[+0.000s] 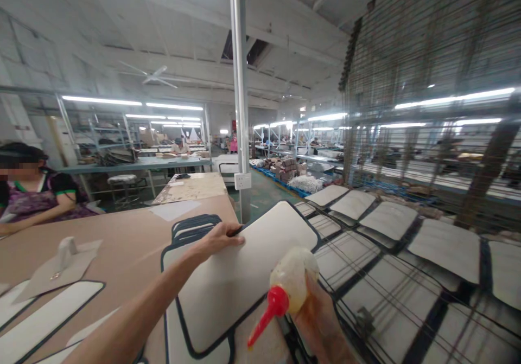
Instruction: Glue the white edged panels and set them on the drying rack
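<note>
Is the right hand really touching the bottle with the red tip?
Touching. The head view shows the right hand gripping the bottle, skin against its side, no gap between them.

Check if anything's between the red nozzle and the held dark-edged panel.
Nothing visible. The right-hand grip holds the squeeze bottle, red nozzle in front of the dark-edged panel in the left-hand grip.

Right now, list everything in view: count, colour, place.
Squeeze bottle: one, pale yellow, red nozzle, lower centre
Held panel: one, cream, centre
Stacked panels: several, dark-edged, left of centre
Rack panels: many, cream, right
Loose panels: several, cream, lower left
Wire racks: several, brownish, right
Worktable: one, tan, left
Post: one, silvery, centre
Ceiling fan: one, white, upper left
Tube lights: many, white, overhead
Co-worker: one, purple clothing, far left
Left hand: one, on held panel
Right hand: one, on bottle
</note>
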A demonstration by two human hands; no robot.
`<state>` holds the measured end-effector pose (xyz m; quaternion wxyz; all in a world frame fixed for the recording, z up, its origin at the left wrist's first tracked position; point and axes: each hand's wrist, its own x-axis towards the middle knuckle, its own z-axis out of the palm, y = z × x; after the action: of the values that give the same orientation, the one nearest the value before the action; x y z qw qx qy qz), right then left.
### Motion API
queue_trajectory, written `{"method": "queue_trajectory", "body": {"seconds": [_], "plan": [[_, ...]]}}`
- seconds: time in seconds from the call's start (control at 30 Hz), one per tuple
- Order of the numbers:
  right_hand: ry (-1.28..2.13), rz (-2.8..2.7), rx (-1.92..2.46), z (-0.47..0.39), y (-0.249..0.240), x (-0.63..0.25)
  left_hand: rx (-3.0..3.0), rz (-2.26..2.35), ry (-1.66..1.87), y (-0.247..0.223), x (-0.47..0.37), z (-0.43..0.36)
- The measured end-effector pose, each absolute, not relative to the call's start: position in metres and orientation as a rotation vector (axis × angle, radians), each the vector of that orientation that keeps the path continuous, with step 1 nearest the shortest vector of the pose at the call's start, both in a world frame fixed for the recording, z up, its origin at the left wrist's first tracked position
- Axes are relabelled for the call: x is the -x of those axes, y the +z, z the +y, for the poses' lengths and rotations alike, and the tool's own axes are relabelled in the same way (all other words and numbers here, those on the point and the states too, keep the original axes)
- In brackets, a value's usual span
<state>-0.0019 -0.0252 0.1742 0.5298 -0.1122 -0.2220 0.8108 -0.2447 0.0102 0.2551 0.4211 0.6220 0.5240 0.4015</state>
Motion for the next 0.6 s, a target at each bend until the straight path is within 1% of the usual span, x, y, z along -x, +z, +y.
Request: {"method": "queue_trajectory", "body": {"seconds": [0.1, 0.17, 0.3, 0.37, 0.47, 0.6], "plan": [[1.878, -0.534, 0.307, -0.022, 0.174, -0.018, -1.504, 1.196, 0.983, 0.251, 0.262, -0.005], [1.775, -0.537, 0.35, -0.016, 0.183, -0.036, -1.451, 1.168, 0.967, 0.252, 0.273, -0.02], [1.424, -0.581, 0.425, 0.005, 0.222, -0.063, -1.376, 1.138, 0.938, 0.255, 0.286, -0.052], [1.313, -0.638, 0.449, 0.016, 0.24, -0.069, -1.371, 1.156, 0.914, 0.258, 0.29, -0.064], [1.248, -0.769, 0.459, 0.028, 0.254, -0.071, -1.374, 1.164, 0.853, 0.266, 0.295, -0.076], [1.245, -0.916, 0.462, 0.035, 0.259, -0.069, -1.337, 1.141, 0.791, 0.277, 0.3, -0.084]]}}
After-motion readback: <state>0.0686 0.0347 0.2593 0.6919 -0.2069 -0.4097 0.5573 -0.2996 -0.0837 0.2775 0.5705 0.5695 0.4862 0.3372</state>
